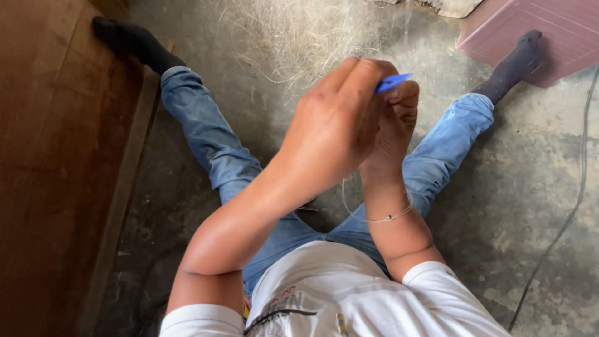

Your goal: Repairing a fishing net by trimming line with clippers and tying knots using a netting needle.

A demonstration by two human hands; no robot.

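I sit on a concrete floor with my legs in blue jeans spread apart. My left hand (337, 122) is raised in front of me, fingers closed, its back toward the camera. My right hand (394, 122) is pressed against it, fingers curled. A small blue plastic piece (393, 82) sticks out between the two hands at the top. A thin pale fibre strand (374, 217) loops down by my right wrist. What the palms hold beyond the blue piece is hidden.
A pile of pale loose fibres (299, 37) lies on the floor beyond my hands. A pink plastic crate (549, 31) stands at the upper right by my foot. A dark cable (571, 212) runs along the right. A brown wooden board (56, 156) fills the left.
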